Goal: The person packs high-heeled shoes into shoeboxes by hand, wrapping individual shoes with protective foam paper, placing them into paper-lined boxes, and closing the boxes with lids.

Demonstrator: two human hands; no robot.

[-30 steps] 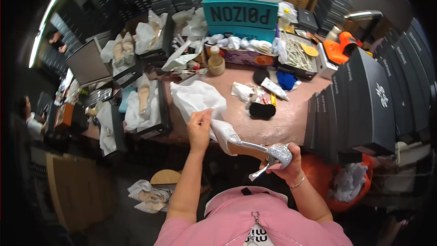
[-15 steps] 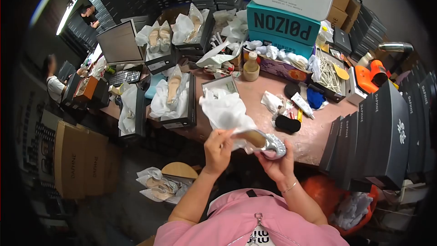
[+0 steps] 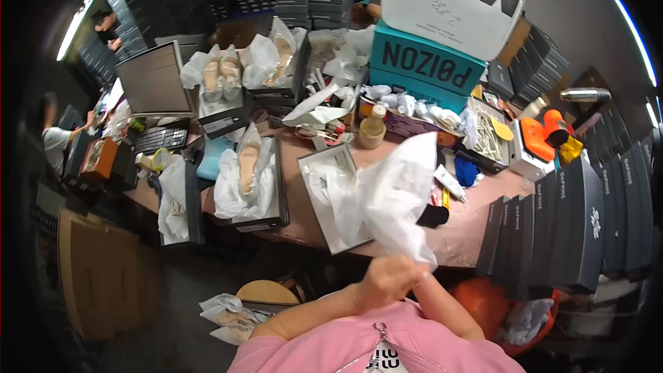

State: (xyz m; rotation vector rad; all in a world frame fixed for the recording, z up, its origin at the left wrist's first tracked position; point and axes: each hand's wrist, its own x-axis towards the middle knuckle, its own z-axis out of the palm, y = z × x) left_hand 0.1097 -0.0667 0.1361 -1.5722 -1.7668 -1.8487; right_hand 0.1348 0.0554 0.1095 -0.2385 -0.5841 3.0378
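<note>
My left hand is closed, slightly blurred, at the lower end of a raised sheet of white tissue paper. It crosses in front of my right hand, whose fingers are mostly hidden by it and the paper. The paper stands up between my hands and an open shoe box, where more tissue lies. The silvery shoe seen earlier is out of sight now. To the left, another open box holds a pale shoe in tissue.
A monitor and keyboard stand at the left. A turquoise box is at the back, a bottle before it. Stacked dark shoe boxes rise at the right. Wrapped shoes lie below the table.
My left hand has swung right, across my right hand. The tissue paper has lifted and spread upward. The shoe in my right hand has gone from view. The camera view has shifted.
</note>
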